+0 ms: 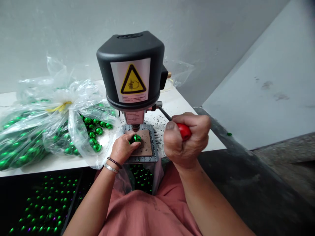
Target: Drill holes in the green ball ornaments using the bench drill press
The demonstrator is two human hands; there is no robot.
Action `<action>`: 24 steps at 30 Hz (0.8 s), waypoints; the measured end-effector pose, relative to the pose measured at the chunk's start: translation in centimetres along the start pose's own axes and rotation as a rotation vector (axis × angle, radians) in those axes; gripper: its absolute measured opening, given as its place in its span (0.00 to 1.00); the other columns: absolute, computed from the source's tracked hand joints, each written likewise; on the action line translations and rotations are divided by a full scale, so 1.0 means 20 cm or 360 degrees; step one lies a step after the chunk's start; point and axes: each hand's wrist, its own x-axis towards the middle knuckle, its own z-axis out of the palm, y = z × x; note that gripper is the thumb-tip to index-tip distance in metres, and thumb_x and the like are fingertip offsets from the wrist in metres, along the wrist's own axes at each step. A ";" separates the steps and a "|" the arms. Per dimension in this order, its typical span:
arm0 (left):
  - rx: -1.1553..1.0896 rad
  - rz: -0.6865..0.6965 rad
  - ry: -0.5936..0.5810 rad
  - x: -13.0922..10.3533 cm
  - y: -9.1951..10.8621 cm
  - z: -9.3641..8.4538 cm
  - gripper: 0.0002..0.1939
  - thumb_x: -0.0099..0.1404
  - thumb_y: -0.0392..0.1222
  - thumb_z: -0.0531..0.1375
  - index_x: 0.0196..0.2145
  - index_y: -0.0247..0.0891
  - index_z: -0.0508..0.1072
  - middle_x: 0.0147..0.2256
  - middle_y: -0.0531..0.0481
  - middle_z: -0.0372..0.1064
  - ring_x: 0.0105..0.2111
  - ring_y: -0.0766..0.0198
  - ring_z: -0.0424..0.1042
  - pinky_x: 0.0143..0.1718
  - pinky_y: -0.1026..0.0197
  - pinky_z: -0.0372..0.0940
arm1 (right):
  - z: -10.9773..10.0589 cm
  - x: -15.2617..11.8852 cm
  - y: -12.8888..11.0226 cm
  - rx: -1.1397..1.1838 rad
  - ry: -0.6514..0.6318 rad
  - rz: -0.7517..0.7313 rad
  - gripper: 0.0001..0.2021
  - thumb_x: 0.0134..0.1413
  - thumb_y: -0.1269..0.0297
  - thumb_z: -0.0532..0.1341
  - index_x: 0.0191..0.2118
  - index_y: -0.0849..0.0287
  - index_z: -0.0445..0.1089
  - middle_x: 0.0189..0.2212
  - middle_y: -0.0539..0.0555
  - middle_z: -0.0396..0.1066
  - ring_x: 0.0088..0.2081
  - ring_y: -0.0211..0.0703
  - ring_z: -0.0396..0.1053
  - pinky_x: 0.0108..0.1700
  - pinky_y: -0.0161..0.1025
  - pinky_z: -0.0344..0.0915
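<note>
A dark drill press (pixel 131 72) with a yellow warning label stands on the white table. Under its bit, my left hand (pixel 123 147) pinches a shiny green ball (pixel 136 138) against a brown board (pixel 147 144) on the metal base. The bit's tip meets the top of the ball. My right hand (pixel 187 139) is wrapped round the red knob (pixel 184 131) of the press's lever, to the right of the machine. Dark shavings lie scattered on the board and around the base.
Clear plastic bags (pixel 71 124) full of green balls cover the table's left side, with loose balls (pixel 98 131) near the press. Below the table edge at lower left sits a dark tray of green balls (pixel 49 208). More green balls (pixel 141 178) lie in a bag under the press.
</note>
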 end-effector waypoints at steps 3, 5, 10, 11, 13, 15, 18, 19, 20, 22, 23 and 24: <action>0.0006 0.0023 0.0015 0.00 0.00 0.00 0.19 0.57 0.48 0.59 0.46 0.43 0.73 0.42 0.48 0.73 0.41 0.58 0.71 0.42 0.60 0.63 | 0.01 -0.03 0.01 0.0049 0.0017 -0.0011 0.07 0.46 0.69 0.55 0.34 0.51 0.59 0.24 0.46 0.61 0.25 0.35 0.59 0.28 0.39 0.60; 0.0002 0.0022 0.0016 0.00 0.00 0.00 0.18 0.57 0.47 0.59 0.46 0.43 0.73 0.41 0.48 0.74 0.41 0.58 0.71 0.42 0.60 0.62 | 0.01 -0.05 0.02 0.0047 0.0032 -0.0023 0.08 0.46 0.69 0.55 0.35 0.51 0.59 0.24 0.46 0.61 0.25 0.35 0.60 0.28 0.38 0.60; 0.0008 -0.0006 0.0033 0.00 0.00 0.01 0.18 0.57 0.48 0.59 0.45 0.43 0.73 0.41 0.47 0.74 0.40 0.57 0.71 0.42 0.59 0.62 | 0.03 -0.07 0.02 0.0087 0.0048 0.0006 0.08 0.47 0.69 0.54 0.36 0.50 0.58 0.25 0.47 0.62 0.26 0.37 0.62 0.29 0.40 0.61; 0.0006 -0.0003 0.0031 0.00 0.00 0.01 0.18 0.57 0.48 0.59 0.45 0.43 0.73 0.41 0.47 0.74 0.40 0.57 0.71 0.42 0.59 0.62 | 0.03 -0.07 0.02 0.0108 0.0048 0.0015 0.08 0.47 0.69 0.54 0.36 0.50 0.58 0.25 0.47 0.62 0.26 0.37 0.63 0.29 0.40 0.61; -0.0003 0.0001 0.0024 0.00 0.00 0.01 0.18 0.57 0.48 0.59 0.45 0.43 0.73 0.41 0.47 0.74 0.40 0.57 0.71 0.42 0.60 0.62 | 0.04 -0.09 0.02 0.0145 0.0050 0.0033 0.08 0.47 0.69 0.54 0.36 0.51 0.58 0.25 0.47 0.63 0.26 0.36 0.63 0.30 0.40 0.62; -0.0010 -0.0005 0.0022 0.00 -0.01 0.01 0.18 0.57 0.48 0.59 0.45 0.43 0.73 0.43 0.46 0.74 0.42 0.57 0.72 0.43 0.60 0.62 | 0.04 -0.11 0.03 0.0194 0.0047 0.0067 0.08 0.47 0.69 0.54 0.35 0.52 0.58 0.25 0.47 0.63 0.26 0.36 0.64 0.29 0.39 0.63; -0.0007 -0.0023 0.0028 0.00 -0.01 0.01 0.19 0.56 0.48 0.60 0.45 0.42 0.73 0.44 0.46 0.73 0.43 0.56 0.71 0.43 0.59 0.63 | 0.04 -0.15 0.05 0.0259 -0.0015 0.0116 0.03 0.48 0.69 0.53 0.30 0.54 0.58 0.22 0.47 0.61 0.26 0.38 0.66 0.28 0.40 0.64; -0.0004 -0.0018 0.0029 0.00 -0.01 0.01 0.19 0.56 0.48 0.60 0.45 0.42 0.73 0.43 0.45 0.73 0.43 0.56 0.72 0.43 0.59 0.63 | 0.04 -0.16 0.05 0.0275 -0.0033 0.0121 0.03 0.48 0.69 0.52 0.29 0.54 0.57 0.21 0.47 0.60 0.26 0.38 0.66 0.28 0.40 0.64; -0.0001 -0.0010 0.0029 0.00 0.00 0.01 0.19 0.56 0.48 0.60 0.45 0.41 0.73 0.43 0.45 0.74 0.42 0.55 0.72 0.43 0.59 0.63 | 0.04 -0.15 0.05 0.0265 -0.0031 0.0111 0.02 0.48 0.69 0.52 0.29 0.54 0.57 0.21 0.47 0.60 0.26 0.39 0.66 0.28 0.40 0.63; 0.0006 0.0003 0.0046 0.00 0.00 0.02 0.18 0.56 0.48 0.59 0.44 0.41 0.73 0.41 0.45 0.74 0.41 0.55 0.72 0.42 0.58 0.63 | 0.04 -0.11 0.04 0.0186 0.0037 0.0066 0.02 0.49 0.67 0.52 0.30 0.52 0.58 0.21 0.47 0.60 0.24 0.38 0.64 0.27 0.39 0.62; 0.0006 0.0006 0.0058 0.00 0.00 0.02 0.18 0.56 0.47 0.59 0.43 0.41 0.74 0.41 0.45 0.74 0.41 0.56 0.72 0.41 0.59 0.63 | 0.04 -0.07 0.02 0.0127 0.0083 0.0038 0.02 0.50 0.66 0.53 0.31 0.51 0.58 0.21 0.47 0.60 0.23 0.37 0.63 0.26 0.38 0.61; 0.0001 0.0004 0.0073 0.00 0.00 0.02 0.17 0.56 0.47 0.60 0.43 0.41 0.74 0.40 0.46 0.74 0.40 0.56 0.72 0.41 0.59 0.63 | 0.04 -0.02 0.00 0.0062 0.0127 0.0019 0.01 0.51 0.65 0.53 0.32 0.51 0.59 0.22 0.47 0.60 0.22 0.36 0.61 0.26 0.38 0.60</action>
